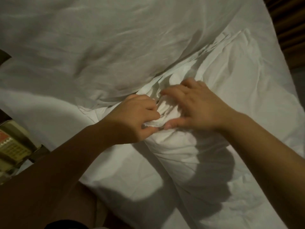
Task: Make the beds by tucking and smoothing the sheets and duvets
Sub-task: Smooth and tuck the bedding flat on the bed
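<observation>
Fingers of the left hand (pixel 137 117) curl tight round a bunched fold of the white sheet (pixel 165 111), pinching it against the thumb. The right hand (pixel 197 106) lies spread and nearly flat on the same bunch (its thumb stretched toward the left hand, close beside it), pressing down. That gathered cloth sits between the two hands, the rest of the sheet spreading rumpled all round them.

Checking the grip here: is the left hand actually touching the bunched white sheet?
Touching. The head view shows the left hand with fingers curled round the bunched sheet, fabric squeezed out beneath them.
</observation>
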{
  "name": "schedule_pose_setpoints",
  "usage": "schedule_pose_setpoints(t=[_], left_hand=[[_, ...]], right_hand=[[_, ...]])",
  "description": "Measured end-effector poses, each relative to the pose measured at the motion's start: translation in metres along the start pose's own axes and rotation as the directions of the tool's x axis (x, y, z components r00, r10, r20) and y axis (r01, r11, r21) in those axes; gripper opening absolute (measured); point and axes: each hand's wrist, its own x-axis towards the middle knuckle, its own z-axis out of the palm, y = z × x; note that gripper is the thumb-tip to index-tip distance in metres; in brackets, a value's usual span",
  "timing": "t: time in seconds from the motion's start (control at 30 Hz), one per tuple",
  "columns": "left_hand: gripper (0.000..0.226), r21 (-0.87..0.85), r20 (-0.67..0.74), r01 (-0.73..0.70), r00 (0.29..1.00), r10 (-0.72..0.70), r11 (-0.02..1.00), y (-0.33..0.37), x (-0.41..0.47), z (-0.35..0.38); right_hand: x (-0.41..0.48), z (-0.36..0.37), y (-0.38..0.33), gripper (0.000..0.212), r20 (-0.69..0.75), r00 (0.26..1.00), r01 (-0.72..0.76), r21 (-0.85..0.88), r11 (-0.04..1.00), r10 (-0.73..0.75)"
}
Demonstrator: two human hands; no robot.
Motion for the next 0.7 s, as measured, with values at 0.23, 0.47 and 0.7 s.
schedule_pose_setpoints(t=[0.23,0.47,0.7], left_hand=[[0.057,0.014,-0.058,0.419,0.907,-0.418,0.908,0.000,-0.001,0.007],[0.045,0.204,-0.110,0.386,0.922,-0.371,0.900,0.078,0.064,0.011],[0.041,0.190,0.015,0.086,0.996,-0.090,0.978,0.176,0.106,0.066]], right_hand=[[-0.009,0.008,0.005,0.079,-0.070,0.994,-0.077,0.025,0.997,0.079],[-0.065,0.010,-0.012,0.054,-0.291,0.833,-0.429,0.198,0.881,0.471],[-0.181,0.021,-0.009,0.048,-0.316,0.577,-0.685,0.314,0.657,0.753]])
